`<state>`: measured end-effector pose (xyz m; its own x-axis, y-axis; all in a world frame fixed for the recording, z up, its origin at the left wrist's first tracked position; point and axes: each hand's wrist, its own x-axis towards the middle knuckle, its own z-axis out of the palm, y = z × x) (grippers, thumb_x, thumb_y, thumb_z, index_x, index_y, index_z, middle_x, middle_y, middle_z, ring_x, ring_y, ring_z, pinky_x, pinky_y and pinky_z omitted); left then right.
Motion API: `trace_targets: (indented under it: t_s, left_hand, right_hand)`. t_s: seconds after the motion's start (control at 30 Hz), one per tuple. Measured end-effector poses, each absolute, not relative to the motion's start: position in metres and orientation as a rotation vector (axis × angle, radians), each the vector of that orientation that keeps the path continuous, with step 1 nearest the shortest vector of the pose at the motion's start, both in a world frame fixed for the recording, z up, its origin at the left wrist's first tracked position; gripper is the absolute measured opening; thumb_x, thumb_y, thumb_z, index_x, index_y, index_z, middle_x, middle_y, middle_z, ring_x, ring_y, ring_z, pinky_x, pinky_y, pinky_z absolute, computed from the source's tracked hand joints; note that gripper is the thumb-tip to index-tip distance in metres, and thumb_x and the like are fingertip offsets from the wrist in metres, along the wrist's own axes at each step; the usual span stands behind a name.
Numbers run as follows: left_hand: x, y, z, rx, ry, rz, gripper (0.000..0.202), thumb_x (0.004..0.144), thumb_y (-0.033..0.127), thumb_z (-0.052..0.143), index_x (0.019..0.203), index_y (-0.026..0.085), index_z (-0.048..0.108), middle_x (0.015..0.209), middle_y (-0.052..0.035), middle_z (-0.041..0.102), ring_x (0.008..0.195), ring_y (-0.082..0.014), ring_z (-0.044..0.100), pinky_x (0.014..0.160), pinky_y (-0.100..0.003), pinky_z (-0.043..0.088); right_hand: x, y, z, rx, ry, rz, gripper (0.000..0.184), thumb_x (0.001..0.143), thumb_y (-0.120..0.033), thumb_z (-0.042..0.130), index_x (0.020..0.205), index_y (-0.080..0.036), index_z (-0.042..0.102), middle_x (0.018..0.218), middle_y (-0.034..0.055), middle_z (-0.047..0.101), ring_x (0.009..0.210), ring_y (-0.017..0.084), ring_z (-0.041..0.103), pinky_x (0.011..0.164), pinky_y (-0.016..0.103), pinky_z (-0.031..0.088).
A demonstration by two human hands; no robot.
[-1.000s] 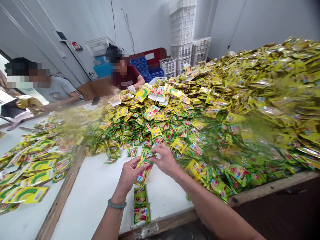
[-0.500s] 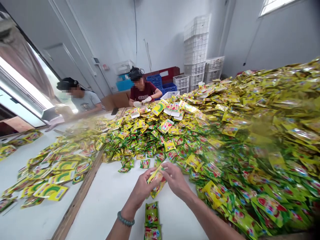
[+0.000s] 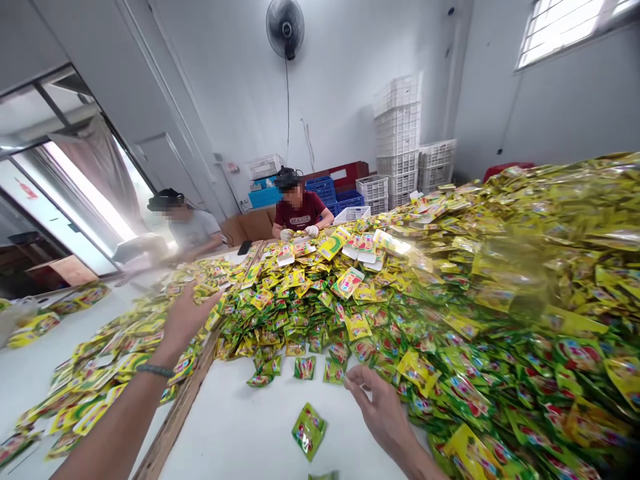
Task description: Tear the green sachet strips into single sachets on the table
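My left hand (image 3: 186, 320) reaches out over the left pile of yellow packets (image 3: 113, 387), thumb and fingers apart, and I see nothing held in it. Close to the near edge of the big heap, my right hand (image 3: 377, 403) has its fingers loosely curved and a gap by the thumb. Its fingertips are beside a small green packet (image 3: 333, 370); whether they touch it I cannot tell. Another green packet (image 3: 304, 367) lies to the left of that one. Nearer to me, a single green packet (image 3: 309, 431) rests at an angle on the white tabletop (image 3: 240, 427).
A wooden strip (image 3: 193, 393) divides the tabletop. A high heap of green and yellow packets (image 3: 480, 373) spreads over the right side. Flat cartons (image 3: 359, 248) lie on it. Two people (image 3: 300, 210) sit across the table, near stacked white crates (image 3: 397, 137).
Both hands held a yellow packet together before. They have separated: the left swung out to the left pile without the packet, the right moved toward the heap. The view tilted up.
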<state>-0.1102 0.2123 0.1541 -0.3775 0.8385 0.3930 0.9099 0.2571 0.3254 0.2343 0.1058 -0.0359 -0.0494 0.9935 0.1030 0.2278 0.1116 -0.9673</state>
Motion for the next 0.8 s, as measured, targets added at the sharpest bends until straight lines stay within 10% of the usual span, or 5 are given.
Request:
trace_targets:
  t_s: [0.33, 0.47, 0.8]
  left_hand:
    - [0.008, 0.360, 0.148, -2.005, -2.164, -0.576, 0.086, 0.076, 0.068, 0.047, 0.142, 0.013, 0.035, 0.142, -0.0226, 0.042, 0.132, -0.0392, 0.037, 0.102, -0.047, 0.035]
    - [0.022, 0.378, 0.120, -2.205, -2.184, -0.390, 0.067, 0.080, 0.055, 0.048, 0.135, 0.016, 0.046, 0.130, -0.0183, 0.056, 0.122, -0.0364, 0.050, 0.094, -0.042, 0.042]
    - [0.017, 0.335, 0.090, -2.351, -1.712, -0.875, 0.050, 0.074, 0.028, 0.052, 0.122, 0.019, 0.061, 0.128, -0.0116, 0.057, 0.115, -0.0282, 0.055, 0.095, -0.036, 0.045]
  right_hand:
    - [0.229, 0.106, -0.052, -1.277, -1.465, 1.171, 0.023, 0.084, -0.035, 0.049, 0.074, -0.018, 0.060, 0.070, 0.0035, 0.067, 0.067, 0.016, 0.059, 0.065, 0.025, 0.042]
    - [0.240, 0.114, -0.020, -1.279, -1.576, 1.099, 0.015, 0.083, -0.030, 0.054, 0.076, -0.019, 0.062, 0.073, 0.0018, 0.066, 0.068, 0.015, 0.058, 0.065, 0.024, 0.041]
    - [0.326, 0.295, 0.067, -1.527, -1.557, 0.019, 0.028, 0.087, -0.031, 0.051, 0.111, -0.018, 0.058, 0.120, 0.0145, 0.056, 0.111, 0.028, 0.051, 0.094, 0.042, 0.039]
